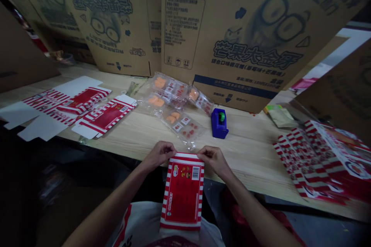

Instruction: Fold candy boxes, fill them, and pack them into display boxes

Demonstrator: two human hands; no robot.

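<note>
A red box with red-and-white striped edges is held upright against my body at the table's front edge. My left hand pinches its upper left corner, fingers closed. At the upper right corner, my right hand grips it the same way. The box's printed side, with a barcode and small pictures, faces up toward me. Just beyond my hands lie several clear plastic packs with orange and red pieces inside. A blue tape dispenser with a green core stands right of the packs.
Flat striped cartons lie on the left of the wooden table. A stack of striped boxes sits at the right, near a yellow-green packet. Large brown cardboard boxes wall off the back.
</note>
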